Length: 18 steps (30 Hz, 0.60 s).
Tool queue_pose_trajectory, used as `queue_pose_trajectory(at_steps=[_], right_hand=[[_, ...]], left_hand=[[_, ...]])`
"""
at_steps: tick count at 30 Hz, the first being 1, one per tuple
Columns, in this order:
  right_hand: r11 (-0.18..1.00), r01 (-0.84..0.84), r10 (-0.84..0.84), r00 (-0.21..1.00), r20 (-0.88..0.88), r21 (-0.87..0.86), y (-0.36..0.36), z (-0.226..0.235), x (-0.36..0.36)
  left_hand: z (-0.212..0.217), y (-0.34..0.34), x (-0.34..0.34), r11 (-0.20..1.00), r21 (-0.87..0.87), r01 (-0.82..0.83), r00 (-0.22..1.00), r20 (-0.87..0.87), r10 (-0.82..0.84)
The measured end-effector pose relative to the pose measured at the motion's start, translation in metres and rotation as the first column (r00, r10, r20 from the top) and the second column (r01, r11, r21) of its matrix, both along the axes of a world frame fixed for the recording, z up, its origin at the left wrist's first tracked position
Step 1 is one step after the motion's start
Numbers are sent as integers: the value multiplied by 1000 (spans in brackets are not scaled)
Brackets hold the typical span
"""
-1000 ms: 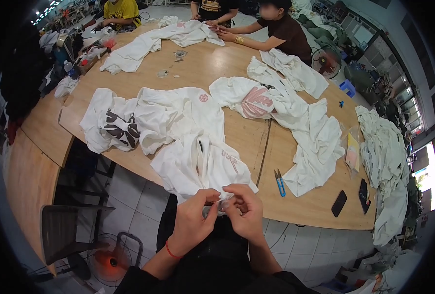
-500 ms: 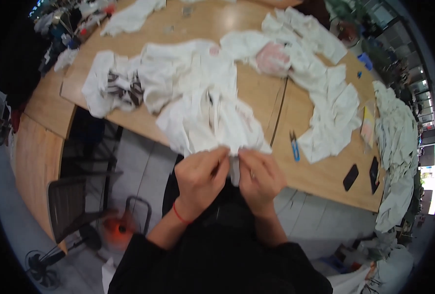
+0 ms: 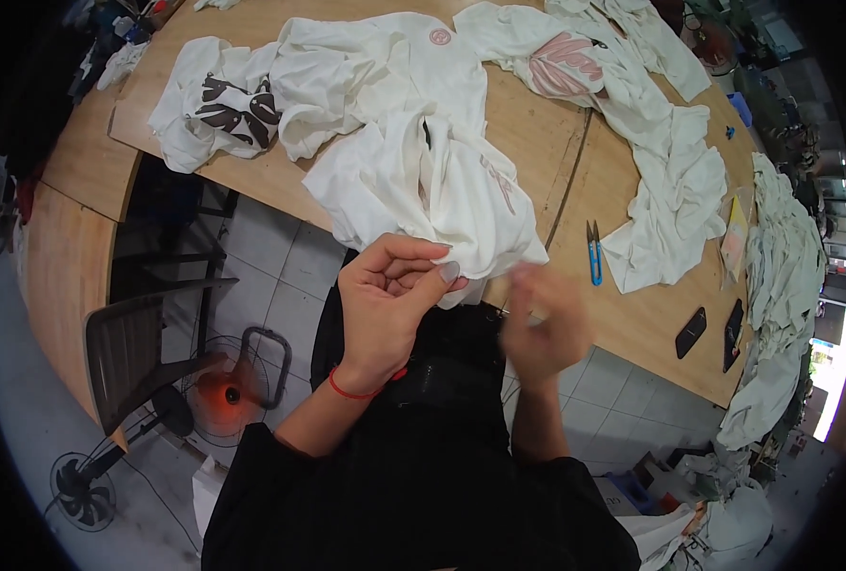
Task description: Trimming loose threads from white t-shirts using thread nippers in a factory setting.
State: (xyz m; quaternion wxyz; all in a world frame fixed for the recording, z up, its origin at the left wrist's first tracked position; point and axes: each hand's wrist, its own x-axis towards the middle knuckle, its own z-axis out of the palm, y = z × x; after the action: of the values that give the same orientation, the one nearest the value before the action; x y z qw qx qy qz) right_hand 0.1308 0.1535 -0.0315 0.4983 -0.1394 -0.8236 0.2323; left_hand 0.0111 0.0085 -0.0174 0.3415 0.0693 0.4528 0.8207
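A white garment (image 3: 394, 181) hangs over the near edge of the table, with a dark slit near its middle and a pinkish print on its right side. Between thumb and fingers, my left hand (image 3: 389, 295) pinches the garment's near edge. A red cord circles that wrist. My right hand (image 3: 548, 324) is to the right, close to the garment's near right corner. Motion smears its fingers, so its grip cannot be made out. Blue-handled thread snips (image 3: 594, 255) lie on the table beyond my right hand.
More white clothing (image 3: 670, 190) lies on the wooden table (image 3: 527, 157), some with pink or dark prints. Two dark flat pieces (image 3: 691, 333) rest near the right edge, beside a garment pile (image 3: 780, 276). A chair (image 3: 132, 352) and an orange-centred fan (image 3: 230, 392) stand at left.
My right hand has moved right, away from my left hand; before, both pinched the garment's edge side by side. The view has tilted, so the table sits higher in the picture.
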Motion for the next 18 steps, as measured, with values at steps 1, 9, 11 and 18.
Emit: queue_pose_trajectory(at_steps=[1, 9, 11, 18], right_hand=[[986, 155, -146, 980, 132, -60, 13, -1, 7], [844, 527, -468, 638, 611, 96, 120, -123, 82], [866, 452, -492, 693, 527, 215, 113, -125, 89], [809, 465, -235, 817, 526, -360, 82, -69, 72]], left_hand=[[2, -2, -1, 1000, -28, 2, 999, -40, -3], [1, -2, -7, 1000, 20, 16, 991, -131, -13], [2, -5, -5, 1000, 8, 24, 991, -128, -23], [6, -4, -7, 999, -32, 11, 989, -144, -16]])
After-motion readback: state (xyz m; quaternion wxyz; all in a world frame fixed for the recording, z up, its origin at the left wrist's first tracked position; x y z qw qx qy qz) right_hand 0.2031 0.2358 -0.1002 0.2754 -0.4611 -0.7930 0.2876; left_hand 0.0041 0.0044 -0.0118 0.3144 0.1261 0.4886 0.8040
